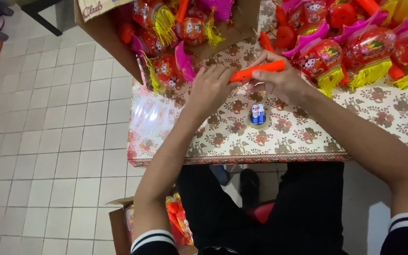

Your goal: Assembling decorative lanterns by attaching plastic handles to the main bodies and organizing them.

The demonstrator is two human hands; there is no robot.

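Both of my hands hold one orange plastic stick (257, 72) over the table. My left hand (211, 87) grips its left end, and my right hand (279, 81) pinches the right part with the fingers on top. Just below the hands, a pair of blue and white batteries (258, 114) stands upright inside a tape roll (250, 123) on the floral tablecloth (308, 127). Red toy lanterns (324, 56) with yellow tassels and pink trim lie in a row at the far right of the table.
A tilted cardboard box (105, 28) full of more lanterns leans at the table's far left corner. Another cardboard box (119, 226) with lanterns stands on the tiled floor (48, 141) by my left knee. Loose orange sticks (266, 40) lie near the lanterns.
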